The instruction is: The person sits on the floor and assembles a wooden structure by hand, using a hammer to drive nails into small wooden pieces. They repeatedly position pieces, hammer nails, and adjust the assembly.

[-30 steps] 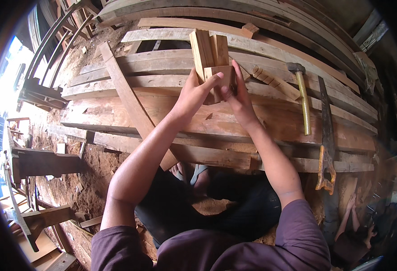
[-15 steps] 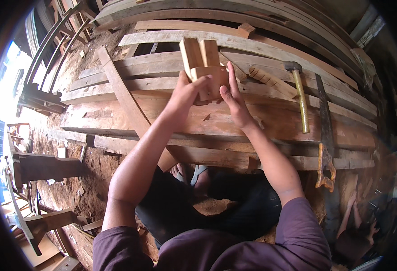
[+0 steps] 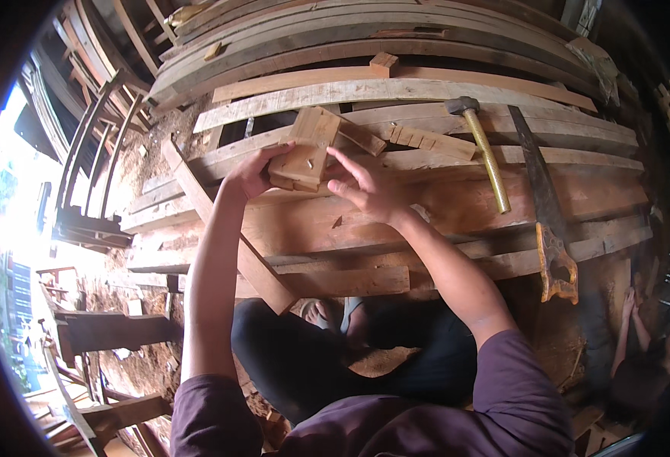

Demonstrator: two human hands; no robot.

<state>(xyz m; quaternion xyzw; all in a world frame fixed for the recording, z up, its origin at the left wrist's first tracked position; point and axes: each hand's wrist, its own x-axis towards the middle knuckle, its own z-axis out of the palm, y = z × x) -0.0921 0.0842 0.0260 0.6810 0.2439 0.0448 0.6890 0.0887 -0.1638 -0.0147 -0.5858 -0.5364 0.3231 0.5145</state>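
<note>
My left hand grips the left side of a pale wooden block assembly, its fingers partly hidden behind the wood. Several flat pieces seem fitted together in it, and it is held tilted above the planks. My right hand is just to the right of the block with fingers spread; the fingertips come close to its edge, and whether they touch I cannot tell. Beyond lies a notched wooden strip. A hammer with a yellowish handle rests to the right of it.
A handsaw with a worn orange-brown handle lies at the right across the stacked planks. One loose board slants across the left. A small wood block sits on a far plank. Another person's arms show at the lower right.
The wooden assembly has been turned and brought to the left, showing a broad face. My right hand has come off its side and spread its fingers. The view has shifted slightly.
</note>
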